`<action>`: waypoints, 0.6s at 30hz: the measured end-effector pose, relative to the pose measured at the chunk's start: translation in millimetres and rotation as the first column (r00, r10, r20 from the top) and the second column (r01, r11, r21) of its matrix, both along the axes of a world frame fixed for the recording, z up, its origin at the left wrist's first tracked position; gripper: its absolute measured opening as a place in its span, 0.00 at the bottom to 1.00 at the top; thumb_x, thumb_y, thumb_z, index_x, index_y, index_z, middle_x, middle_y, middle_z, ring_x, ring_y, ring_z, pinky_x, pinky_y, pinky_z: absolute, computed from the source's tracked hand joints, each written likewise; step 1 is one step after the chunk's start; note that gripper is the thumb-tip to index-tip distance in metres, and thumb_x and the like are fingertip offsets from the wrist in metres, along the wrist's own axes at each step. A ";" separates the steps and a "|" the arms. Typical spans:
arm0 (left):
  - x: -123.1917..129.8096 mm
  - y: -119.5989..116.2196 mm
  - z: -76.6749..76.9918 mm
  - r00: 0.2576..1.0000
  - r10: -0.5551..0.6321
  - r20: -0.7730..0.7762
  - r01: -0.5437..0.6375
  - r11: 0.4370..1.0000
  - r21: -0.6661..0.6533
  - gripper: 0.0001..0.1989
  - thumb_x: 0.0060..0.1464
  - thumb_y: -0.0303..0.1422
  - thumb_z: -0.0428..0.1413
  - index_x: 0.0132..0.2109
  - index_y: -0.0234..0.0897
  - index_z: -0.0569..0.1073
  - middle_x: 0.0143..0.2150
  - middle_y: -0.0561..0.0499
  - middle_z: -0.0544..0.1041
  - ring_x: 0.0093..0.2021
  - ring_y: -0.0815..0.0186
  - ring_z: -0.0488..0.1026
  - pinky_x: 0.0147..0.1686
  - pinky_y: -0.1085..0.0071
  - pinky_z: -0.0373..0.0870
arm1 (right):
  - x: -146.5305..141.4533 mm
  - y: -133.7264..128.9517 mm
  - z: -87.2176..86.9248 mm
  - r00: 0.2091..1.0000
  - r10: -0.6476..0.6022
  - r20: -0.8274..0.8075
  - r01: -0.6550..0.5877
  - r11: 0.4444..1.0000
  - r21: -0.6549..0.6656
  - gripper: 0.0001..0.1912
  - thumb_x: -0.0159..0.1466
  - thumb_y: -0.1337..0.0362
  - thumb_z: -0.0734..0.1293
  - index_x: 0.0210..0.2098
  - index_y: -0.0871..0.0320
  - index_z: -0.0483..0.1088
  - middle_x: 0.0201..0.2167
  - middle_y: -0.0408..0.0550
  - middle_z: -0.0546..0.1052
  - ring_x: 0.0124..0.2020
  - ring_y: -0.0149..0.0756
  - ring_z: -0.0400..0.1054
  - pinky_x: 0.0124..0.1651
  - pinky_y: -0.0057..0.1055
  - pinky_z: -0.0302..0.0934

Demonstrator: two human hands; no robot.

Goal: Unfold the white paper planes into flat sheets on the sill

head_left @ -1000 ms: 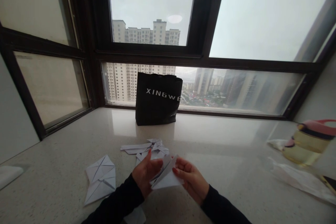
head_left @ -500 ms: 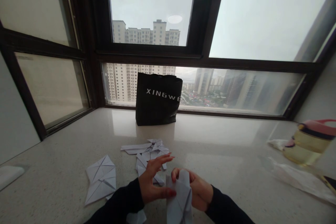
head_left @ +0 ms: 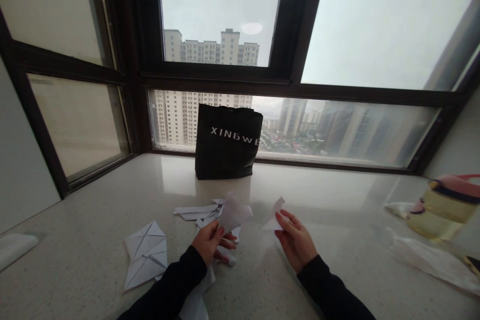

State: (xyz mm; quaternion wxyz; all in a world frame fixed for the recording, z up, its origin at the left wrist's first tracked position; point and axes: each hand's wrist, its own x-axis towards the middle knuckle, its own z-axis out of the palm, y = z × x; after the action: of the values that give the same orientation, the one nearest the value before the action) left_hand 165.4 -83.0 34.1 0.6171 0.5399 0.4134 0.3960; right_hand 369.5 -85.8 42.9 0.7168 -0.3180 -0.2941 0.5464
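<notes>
My left hand (head_left: 207, 242) pinches a white piece of folded paper (head_left: 233, 214), slightly blurred, raised over the pile. Between the thumb and fingers of my right hand (head_left: 299, 241) is a smaller folded paper piece (head_left: 274, 220) with a pointed top. The two pieces are apart, with a gap between them. Beneath and behind my left hand lies a pile of folded paper pieces (head_left: 195, 212), partly hidden. More white paper (head_left: 195, 305) lies under my left forearm. Left of that arm is a flat, creased folded paper (head_left: 146, 255).
A black bag (head_left: 227, 145) with white lettering stands near the window. To the right are a yellowish bottle (head_left: 444, 207) with a pink lid and a crumpled white plastic wrapper (head_left: 431, 257). A white object (head_left: 17, 250) lies at the left edge of the pale counter (head_left: 337, 200).
Both hands were close together at one folded paper near the front. Now they are farther forward and apart, each with its own piece of paper.
</notes>
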 end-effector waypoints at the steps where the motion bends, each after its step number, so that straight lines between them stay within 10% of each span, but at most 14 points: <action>1: 0.6 -1.0 -0.2 0.999 -0.019 0.047 0.021 0.999 -0.025 0.24 0.36 0.47 0.54 0.37 0.34 0.63 0.37 0.44 0.72 0.33 0.63 0.71 0.24 0.73 0.66 | -2.0 -1.5 0.7 0.998 -0.012 0.069 0.009 1.000 0.030 0.16 0.42 0.67 0.72 0.29 0.59 0.63 0.21 0.39 0.71 0.17 0.25 0.64 0.16 0.18 0.58; 9: 8.2 -15.5 1.3 0.908 -0.300 0.292 0.349 0.927 -0.134 0.25 0.27 0.20 0.51 0.40 0.33 0.70 0.35 0.48 0.74 0.39 0.60 0.70 0.40 0.66 0.61 | -25.7 -19.0 -11.4 0.712 -0.067 0.699 -0.026 0.992 0.122 0.15 0.49 0.58 0.67 0.31 0.56 0.58 0.19 0.39 0.67 0.13 0.30 0.61 0.14 0.28 0.56; 18: 4.9 -14.1 -0.2 0.883 -0.364 0.297 0.411 0.905 -0.111 0.19 0.36 0.30 0.56 0.41 0.31 0.70 0.38 0.44 0.73 0.37 0.61 0.70 0.39 0.65 0.62 | -21.3 -19.0 -14.2 0.593 -0.184 0.784 0.045 0.980 0.196 0.13 0.50 0.58 0.66 0.31 0.56 0.62 0.21 0.42 0.67 0.19 0.32 0.60 0.21 0.28 0.56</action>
State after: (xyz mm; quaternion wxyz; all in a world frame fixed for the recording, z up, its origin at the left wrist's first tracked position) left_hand 170.3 -97.1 33.9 0.7782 0.4980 0.2415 0.2969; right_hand 348.2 -104.8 28.7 0.5657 -0.4901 -0.6036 0.2747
